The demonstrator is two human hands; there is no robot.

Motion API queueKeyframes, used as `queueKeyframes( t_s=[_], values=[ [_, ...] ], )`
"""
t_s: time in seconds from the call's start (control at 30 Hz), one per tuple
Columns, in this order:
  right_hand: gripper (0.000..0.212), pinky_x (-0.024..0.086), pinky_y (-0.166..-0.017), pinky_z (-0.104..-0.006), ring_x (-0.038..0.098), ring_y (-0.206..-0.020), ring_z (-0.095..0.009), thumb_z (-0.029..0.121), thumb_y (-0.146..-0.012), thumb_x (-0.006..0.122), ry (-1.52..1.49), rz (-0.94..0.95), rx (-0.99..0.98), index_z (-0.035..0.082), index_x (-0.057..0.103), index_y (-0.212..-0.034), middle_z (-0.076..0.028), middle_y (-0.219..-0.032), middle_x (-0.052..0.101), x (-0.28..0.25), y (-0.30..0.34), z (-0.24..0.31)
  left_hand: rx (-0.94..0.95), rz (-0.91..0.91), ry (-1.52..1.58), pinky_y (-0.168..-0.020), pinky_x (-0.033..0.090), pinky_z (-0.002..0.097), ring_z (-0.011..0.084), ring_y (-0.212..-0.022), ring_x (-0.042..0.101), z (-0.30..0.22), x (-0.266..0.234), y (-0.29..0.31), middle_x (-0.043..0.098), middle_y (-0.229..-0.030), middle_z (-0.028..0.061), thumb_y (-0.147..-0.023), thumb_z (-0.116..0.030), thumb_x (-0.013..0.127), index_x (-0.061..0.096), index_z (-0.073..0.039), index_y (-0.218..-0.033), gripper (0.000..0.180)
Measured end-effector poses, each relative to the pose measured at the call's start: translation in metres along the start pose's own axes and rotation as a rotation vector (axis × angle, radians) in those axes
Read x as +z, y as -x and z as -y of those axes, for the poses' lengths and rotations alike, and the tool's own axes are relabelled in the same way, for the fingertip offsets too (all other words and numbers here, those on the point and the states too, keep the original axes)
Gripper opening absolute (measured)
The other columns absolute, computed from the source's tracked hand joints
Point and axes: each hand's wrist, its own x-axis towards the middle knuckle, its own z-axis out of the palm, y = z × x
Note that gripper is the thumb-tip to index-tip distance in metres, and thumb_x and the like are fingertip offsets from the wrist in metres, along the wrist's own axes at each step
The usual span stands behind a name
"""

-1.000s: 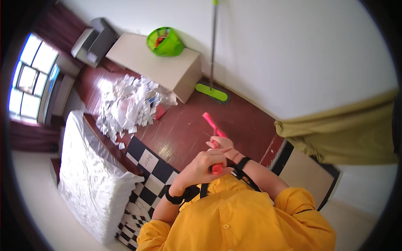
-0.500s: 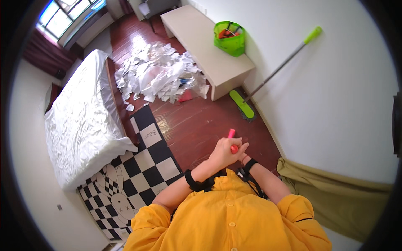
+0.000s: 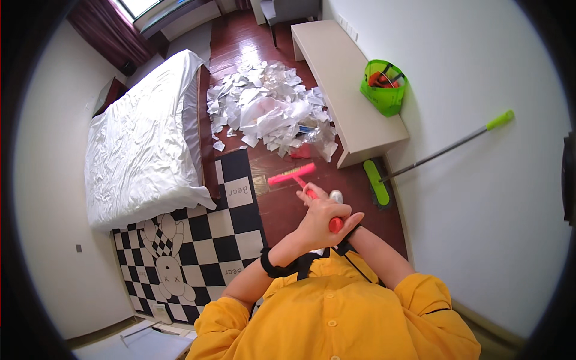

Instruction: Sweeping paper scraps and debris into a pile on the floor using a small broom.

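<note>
A pink broom [image 3: 292, 174] with a narrow T-shaped head and a yellowish strip of bristles points away from me, low over the dark red floor. My left hand [image 3: 325, 217] is closed round the red end of its handle, thumb toward the right. Below it on the handle is my right hand [image 3: 311, 195], mostly hidden behind the left; the fingers that show curl round the handle. Beyond the broom head lies a big heap of crumpled white paper and clear plastic [image 3: 267, 108], with a red piece [image 3: 302, 151] at its near edge.
A white-sheeted bed [image 3: 144, 138] stands left, beside a black-and-white checkered mat [image 3: 210, 255]. To the right is a beige bench [image 3: 336, 78] carrying a green basket [image 3: 384, 99]. A green flat mop [image 3: 375, 183] leans on the wall. A grey chair [image 3: 294, 11] is at the back.
My view has turned, so the room sits further right and lower. The broom head has come into sight ahead of my hands; before, only a short pink part of the handle showed.
</note>
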Motion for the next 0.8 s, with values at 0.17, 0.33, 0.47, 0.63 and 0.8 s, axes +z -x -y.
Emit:
queueKeyframes(
  t_s=[0.17,0.33,0.47,0.63,0.8],
  values=[
    [0.014,0.045,-0.081,-0.0321,0.057,-0.099,-0.013,0.027,-0.095,0.061,-0.083,0.274,-0.134,0.016,0.058,-0.103,-0.001,-0.090,0.053,0.002,-0.046,-0.057,-0.109,0.115,0.264,-0.065,0.047,0.0308,0.0222,-0.066,0.061,0.040,-0.036,-0.034,0.061,-0.064,0.0109,-0.087,-0.009,0.068,0.062,0.001,-0.070,0.021],
    [0.043,0.049,-0.083,-0.0391,0.064,-0.101,-0.029,0.051,-0.084,0.061,0.477,0.226,0.131,0.012,0.061,-0.100,-0.013,-0.104,0.066,-0.030,-0.138,-0.093,-0.204,0.036,0.302,-0.067,0.049,0.0313,0.0203,-0.066,0.062,0.083,-0.077,-0.086,0.063,-0.070,0.0146,-0.088,-0.012,0.068,0.067,0.002,-0.081,0.016],
    [0.039,0.050,-0.067,-0.0411,0.066,-0.078,-0.032,0.052,-0.086,0.060,0.484,0.231,0.068,0.012,0.063,-0.087,-0.011,-0.079,0.067,-0.047,-0.212,-0.080,-0.120,0.020,0.242,-0.067,0.047,0.0295,0.0227,-0.057,0.053,0.116,-0.092,-0.146,0.048,-0.062,0.0146,-0.085,-0.003,0.066,0.055,0.004,-0.070,0.019],
    [0.037,0.046,-0.058,-0.0453,0.061,-0.066,-0.040,0.041,-0.087,0.066,0.518,0.094,-0.095,0.008,0.055,-0.075,-0.016,-0.066,0.059,-0.064,-0.307,-0.036,-0.155,-0.046,0.112,-0.085,0.051,0.0357,0.0338,-0.055,0.050,0.158,-0.101,-0.205,0.040,-0.058,0.0169,-0.082,0.001,0.066,0.043,0.002,-0.064,0.029],
    [0.033,0.048,-0.064,-0.0491,0.061,-0.069,-0.041,0.042,-0.087,0.067,0.710,0.144,-0.102,0.009,0.062,-0.081,-0.018,-0.075,0.065,-0.077,-0.389,-0.017,-0.168,-0.152,0.009,-0.104,0.046,0.0432,0.0366,-0.059,0.050,0.186,-0.103,-0.242,0.042,-0.058,0.0169,-0.081,0.002,0.065,0.038,0.002,-0.062,0.033]
  ],
)
